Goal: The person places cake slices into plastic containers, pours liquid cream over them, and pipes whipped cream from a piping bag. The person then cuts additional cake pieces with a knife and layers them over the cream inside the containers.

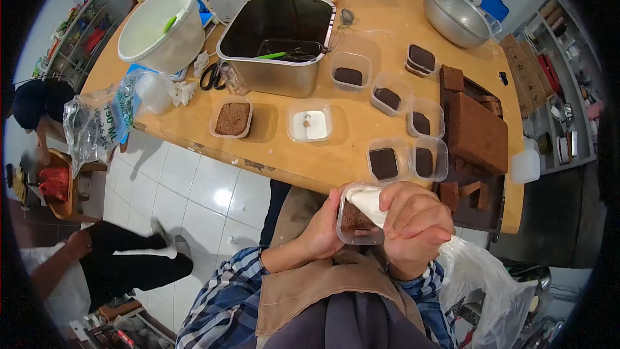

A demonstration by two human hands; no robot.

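Observation:
My left hand (325, 225) grips a clear plastic cup (361, 240) by its side, in front of the table edge. Inside it lies a piece of brown cake (355, 218). My right hand (416, 223) is closed around a piping bag (367, 200) of white cream, its tip down in the cup over the cake. Just beyond stand several clear cups with a dark chocolate layer, such as the nearest chocolate cup (383, 163). Left of them are a cup with white cream (310, 125) and a cup filled with cake (232, 119).
At right, a dark tray (497, 200) carries a large chocolate cake block (478, 132). A deep metal pan (271, 77) with dark chocolate, a white tub (158, 45), scissors (212, 76) and a metal bowl (455, 16) stand farther back. Another person sits at lower left.

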